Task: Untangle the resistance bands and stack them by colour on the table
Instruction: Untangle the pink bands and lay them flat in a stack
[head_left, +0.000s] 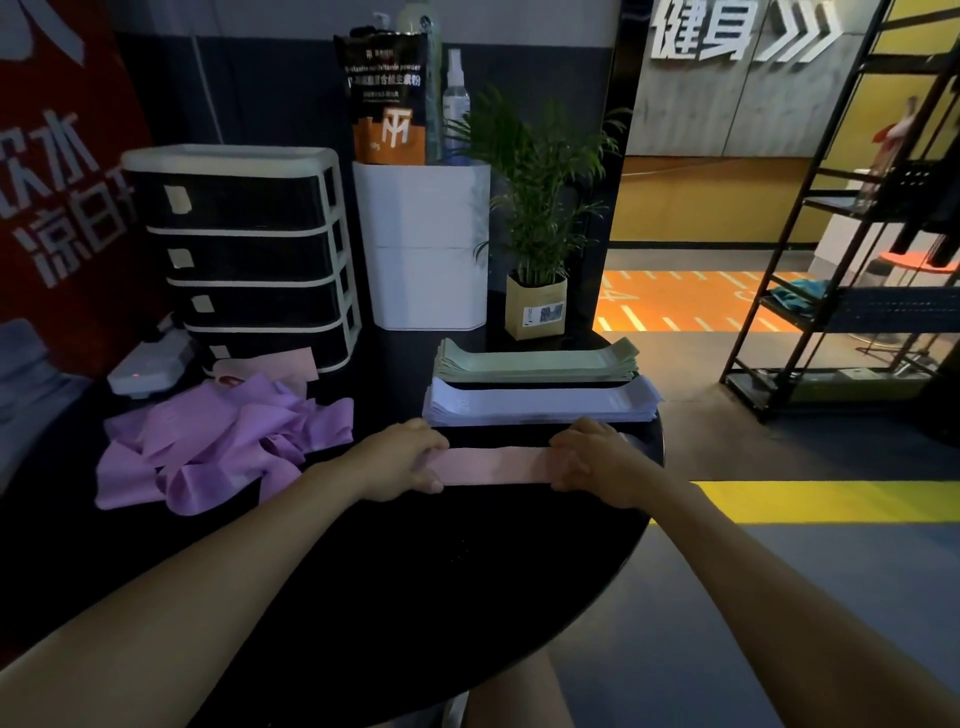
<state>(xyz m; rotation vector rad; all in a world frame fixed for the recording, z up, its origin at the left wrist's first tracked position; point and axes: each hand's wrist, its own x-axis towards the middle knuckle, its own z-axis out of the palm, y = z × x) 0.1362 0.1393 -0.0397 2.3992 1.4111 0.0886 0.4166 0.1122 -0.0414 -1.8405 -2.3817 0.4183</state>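
A pink band (496, 464) lies flat on the black round table (467, 571), stretched between my hands. My left hand (402, 460) grips its left end and my right hand (592, 460) grips its right end. Just behind it sits a neat stack of pale lavender bands (540, 402), and behind that a stack of green bands (535, 361). A tangled heap of purple bands (218, 447) lies at the left, with another pink band (270, 366) at its far edge.
A black drawer unit (244, 249), a white box (428, 244) with a powder bag and spray bottles on top, and a potted plant (540, 208) stand at the table's back. A white device (148, 371) sits far left. A black shelf rack (852, 260) stands at right.
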